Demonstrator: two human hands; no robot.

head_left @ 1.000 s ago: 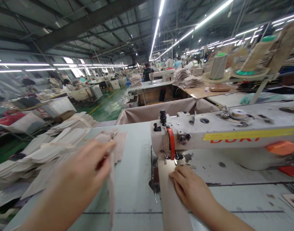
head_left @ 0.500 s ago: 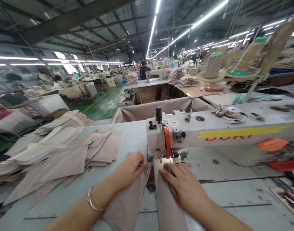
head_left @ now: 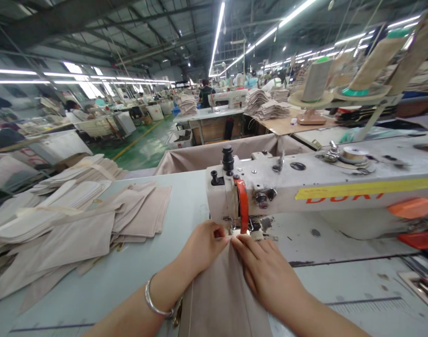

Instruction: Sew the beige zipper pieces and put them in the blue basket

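- Your left hand (head_left: 206, 243) pinches the upper edge of the taupe cloth (head_left: 214, 304) between thumb and fingers, back of the hand up.
- Your right hand (head_left: 264, 262) lies over the same cloth, fingers forward, index tip nearly meeting your left fingertips. Its thumb is hidden; cannot tell whether it grips or only presses.
- Cloth: runs from the needle area down toward you, flat on the bench (head_left: 189, 201), a lengthwise edge or fold visible between your hands.
- On your left wrist, a silver bangle (head_left: 150, 297); just beside it, a small brass-coloured piece (head_left: 177, 312), too little showing to identify.
- Directly ahead of your fingertips, the sewing machine (head_left: 221, 201), with an orange-red guard (head_left: 242, 203) at its needle end. Cannot make out how far the cloth reaches under the foot.
- Along the machine arm: yellow tape (head_left: 357, 187) partly covering red lettering; a small spool (head_left: 354, 153) on top.
- Left of your hands, well apart: overlapping taupe pieces (head_left: 143, 208), then paler tied bundles (head_left: 69, 199) beyond them.
- Right, past the machine: grey thread cone (head_left: 317, 79) upright, beige cone (head_left: 378, 65) tilted.
- Behind the bench, a cloth-lined bin (head_left: 196, 157); further out, another machine (head_left: 229, 98), a person in dark clothing (head_left: 206, 93) near it, and green floor (head_left: 143, 140).
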